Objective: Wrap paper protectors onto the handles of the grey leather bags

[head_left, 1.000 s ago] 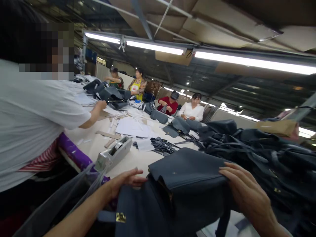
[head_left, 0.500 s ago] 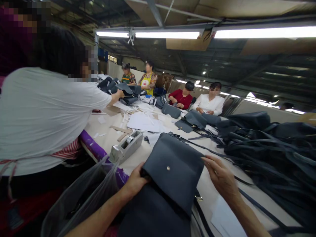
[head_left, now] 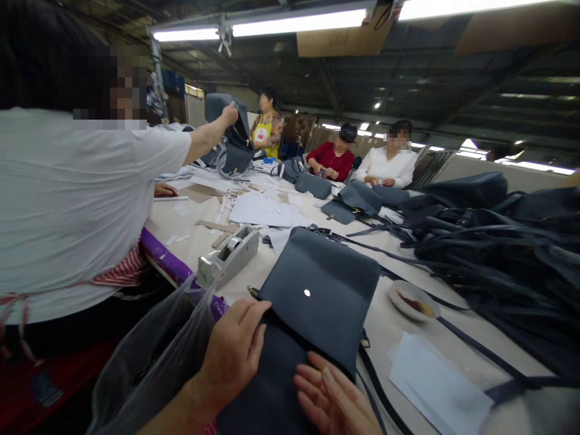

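Currently, the bag (head_left: 324, 260) is lying at the near edge of the counter (head_left: 378, 323), its stud (head_left: 307, 293) facing up, and what seems to be its flap (head_left: 276, 374) is stretching towards the person. The left hand (head_left: 235, 341) is touching the left end of the bag's near edge; whether its fingers are pinching, I cannot tell. The right hand (head_left: 335, 396) is reaching over the flap, its fingers spreading loosely and grasping nothing. Seemingly, the person is working at the bag's mouth; the next move is probably calling for a surer hold on that edge from both sides.
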`<state>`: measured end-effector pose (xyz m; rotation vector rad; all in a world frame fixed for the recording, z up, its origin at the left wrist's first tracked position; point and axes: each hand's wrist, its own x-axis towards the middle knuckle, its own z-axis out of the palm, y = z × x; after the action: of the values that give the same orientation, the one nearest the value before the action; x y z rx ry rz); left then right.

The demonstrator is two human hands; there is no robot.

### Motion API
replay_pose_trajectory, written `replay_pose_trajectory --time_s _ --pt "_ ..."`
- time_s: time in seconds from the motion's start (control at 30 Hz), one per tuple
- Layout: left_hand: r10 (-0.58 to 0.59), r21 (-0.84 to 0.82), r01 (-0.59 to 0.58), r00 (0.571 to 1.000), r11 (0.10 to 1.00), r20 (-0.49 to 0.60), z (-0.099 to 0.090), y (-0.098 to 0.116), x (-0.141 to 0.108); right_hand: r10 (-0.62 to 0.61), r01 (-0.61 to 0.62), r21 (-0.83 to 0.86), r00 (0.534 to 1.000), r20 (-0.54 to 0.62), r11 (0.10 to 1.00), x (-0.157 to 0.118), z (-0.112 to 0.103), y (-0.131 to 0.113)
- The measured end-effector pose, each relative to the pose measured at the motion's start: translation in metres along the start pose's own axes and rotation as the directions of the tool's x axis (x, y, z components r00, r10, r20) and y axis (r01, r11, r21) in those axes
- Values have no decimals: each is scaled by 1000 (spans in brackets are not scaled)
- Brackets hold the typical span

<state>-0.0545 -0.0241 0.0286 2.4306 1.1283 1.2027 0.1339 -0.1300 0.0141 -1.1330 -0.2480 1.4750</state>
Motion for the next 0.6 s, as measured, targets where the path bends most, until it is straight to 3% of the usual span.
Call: replay_pose_trajectory --time_s 0.1,0.2,0.33,0.43,0.5,0.6 --pt "226 152 -228 974 962 32 10 -2 22 -168 170 142 985 -25 975 14 5 2" --pt "369 175 -385 922 906 113 23 -12 46 -304 312 205 950 -72 927 20 13 -2" --pt "478 175 -469 878 866 -11 40 -23 54 -395 400 336 915 -85 853 23 36 -12" --pt "495 179 -482 869 858 -31 46 -22 45 -358 378 403 925 -128 833 35 54 -22" --pt "448 148 -454 891 878 75 43 -17 38 -308 363 414 931 -196 835 47 60 -23" --pt "312 61 -343 904 938 291 28 -7 39 -301 405 390 905 -302 827 62 57 -15"
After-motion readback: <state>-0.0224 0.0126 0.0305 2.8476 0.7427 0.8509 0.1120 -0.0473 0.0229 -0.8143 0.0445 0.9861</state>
